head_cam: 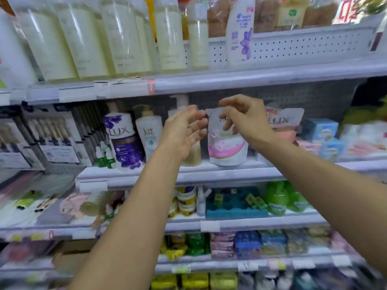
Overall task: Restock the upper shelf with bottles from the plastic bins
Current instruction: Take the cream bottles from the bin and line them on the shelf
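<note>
1. Pale, cream-filled clear bottles (125, 38) crowding the upper shelf (251, 79), left portion, shoulder to shoulder; to their right, one white bottle with purple flower print (239, 32) standing upright on the same shelf.
2. Bare stretch of upper shelf right of that flowered bottle, perforated back panel showing.
3. Just below the upper shelf: left hand (184, 132) raised, palm turned inward, fingers spread and loose, gripping nothing.
4. Right hand (245, 118) beside it, fingers curled downward near the top of a white-and-pink refill pouch (227, 147); contact with the pouch not clear enough to tell, fingers not closed.
5. Hands close to each other but apart.
6. One level beneath the upper shelf, left of the left hand: purple Lux pump bottle (123, 139) and a white pump bottle (149, 130), both upright.
7. Partly hidden behind the left hand: a beige pump bottle (193, 155).
8. Plastic bins out of view.
</note>
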Demonstrator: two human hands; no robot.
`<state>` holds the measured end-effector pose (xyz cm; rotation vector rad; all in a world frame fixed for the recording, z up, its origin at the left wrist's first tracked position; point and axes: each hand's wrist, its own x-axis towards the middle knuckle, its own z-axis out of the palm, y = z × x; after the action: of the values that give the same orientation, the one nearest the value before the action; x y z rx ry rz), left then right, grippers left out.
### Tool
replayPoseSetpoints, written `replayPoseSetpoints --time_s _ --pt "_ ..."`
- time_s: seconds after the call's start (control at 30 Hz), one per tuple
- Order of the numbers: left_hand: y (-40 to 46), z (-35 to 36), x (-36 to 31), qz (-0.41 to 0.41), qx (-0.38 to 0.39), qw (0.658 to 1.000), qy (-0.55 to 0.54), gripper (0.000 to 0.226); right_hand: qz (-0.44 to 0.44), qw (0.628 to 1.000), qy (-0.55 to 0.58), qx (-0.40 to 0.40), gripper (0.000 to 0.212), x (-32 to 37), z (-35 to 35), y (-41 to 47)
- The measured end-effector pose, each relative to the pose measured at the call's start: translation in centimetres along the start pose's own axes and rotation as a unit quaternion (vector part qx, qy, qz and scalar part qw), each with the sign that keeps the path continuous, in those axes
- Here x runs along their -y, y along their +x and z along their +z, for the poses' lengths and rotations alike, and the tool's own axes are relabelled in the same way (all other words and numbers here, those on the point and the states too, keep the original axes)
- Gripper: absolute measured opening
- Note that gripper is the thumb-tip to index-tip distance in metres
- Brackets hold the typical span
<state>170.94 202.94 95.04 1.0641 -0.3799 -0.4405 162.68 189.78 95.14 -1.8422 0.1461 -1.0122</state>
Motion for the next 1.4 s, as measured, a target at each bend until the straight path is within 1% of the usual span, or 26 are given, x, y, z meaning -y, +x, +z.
replayPoseSetpoints --time_s 0.1,0.27,0.47,0.6,0.67,0.9,1.23,1.33,1.4 --pt "-1.4 0.0 3.3 -0.043 -0.002 0.999 -0.004 0.007 0.052 0.998 -0.013 0.017 0.021 -2.2 -1.4 -2.2" --pt "-3.1 -1.2 8.9 -0.116 -0.005 0.993 0.02 0.008 0.124 0.991 -0.024 0.032 0.018 -6.0 -3.0 -6.3" --pt "-5.1 -3.4 16.8 -0.237 -0.032 0.97 0.04 0.01 0.255 0.967 0.011 0.014 0.015 -11.5 -3.5 -12.3" --pt "-6.9 -5.1 22.2 -0.321 -0.046 0.944 0.069 0.011 0.366 0.93 0.03 -0.001 0.015 -16.3 -2.9 -17.1" --pt "-7.3 -6.2 24.6 -0.355 -0.054 0.93 0.082 0.008 0.413 0.91 0.034 -0.007 0.015 -18.9 -2.6 -19.4" --pt "-9.5 -10.8 33.5 -0.436 -0.104 0.889 0.088 0.01 0.544 0.837 0.058 -0.016 0.011 -26.8 -1.4 -28.0" --pt "-12.1 -16.7 45.4 -0.519 -0.155 0.836 0.089 0.007 0.659 0.752 0.026 0.02 0.012 -36.8 -0.3 -38.0" --pt "-12.8 -18.8 49.8 -0.536 -0.167 0.821 0.105 0.008 0.685 0.728 0.017 0.015 0.012 -40.7 0.5 -41.5" --pt "-13.2 -19.8 52.9 -0.549 -0.162 0.811 0.119 0.01 0.71 0.704 0.016 0.003 0.011 -43.3 1.2 -44.4"
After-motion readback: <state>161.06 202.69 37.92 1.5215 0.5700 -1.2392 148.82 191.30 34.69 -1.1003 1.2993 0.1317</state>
